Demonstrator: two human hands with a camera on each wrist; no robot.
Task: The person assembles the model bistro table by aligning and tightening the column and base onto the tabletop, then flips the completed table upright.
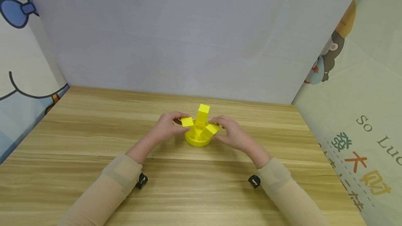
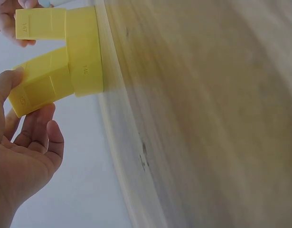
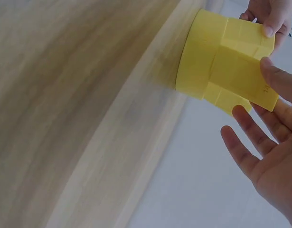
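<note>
A shallow round yellow dish (image 1: 198, 143) sits on the table, with three yellow rectangular blocks rising from it. My left hand (image 1: 164, 127) pinches the left block (image 1: 187, 122) between thumb and fingers near its outer end. On the other side, my right hand (image 1: 233, 133) grips the right block (image 1: 210, 130) the same way. The back block (image 1: 203, 109) stands up untouched between them. In the left wrist view the left block (image 2: 43, 80) tilts outward with its lower end in the dish (image 2: 85, 61). The right wrist view has the right block (image 3: 245, 76) leaning out too.
The wood-grain table (image 1: 201, 191) stretches around the dish on all sides. Behind it hangs a plain grey-white cloth (image 1: 188, 37). Printed cartoon sheets flank the table at left (image 1: 31, 65) and right (image 1: 361, 90). A small black strap piece (image 1: 142, 180) shows by the left cuff.
</note>
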